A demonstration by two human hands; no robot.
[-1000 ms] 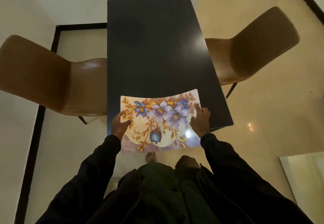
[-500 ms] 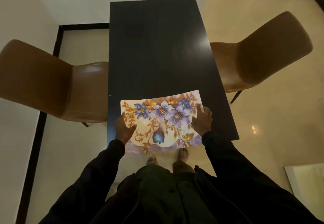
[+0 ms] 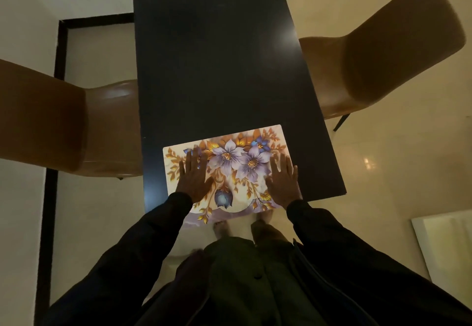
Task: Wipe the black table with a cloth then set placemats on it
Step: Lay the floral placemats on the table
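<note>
A floral placemat (image 3: 231, 170) with purple flowers and orange leaves lies flat on the near end of the black table (image 3: 217, 70). Its near edge hangs slightly past the table's front edge. My left hand (image 3: 194, 176) rests palm down on the mat's left part, fingers spread. My right hand (image 3: 282, 179) presses flat on the mat's right part, fingers also spread. Neither hand grips anything. No cloth is in view.
A brown chair (image 3: 58, 121) stands at the table's left side and another brown chair (image 3: 378, 52) at its right. A white panel (image 3: 444, 244) lies on the floor at the right. My feet show below the table's front edge.
The placemat was held by its side edges above the table's near end; now it lies flat, and both hands have let go and moved onto its top.
</note>
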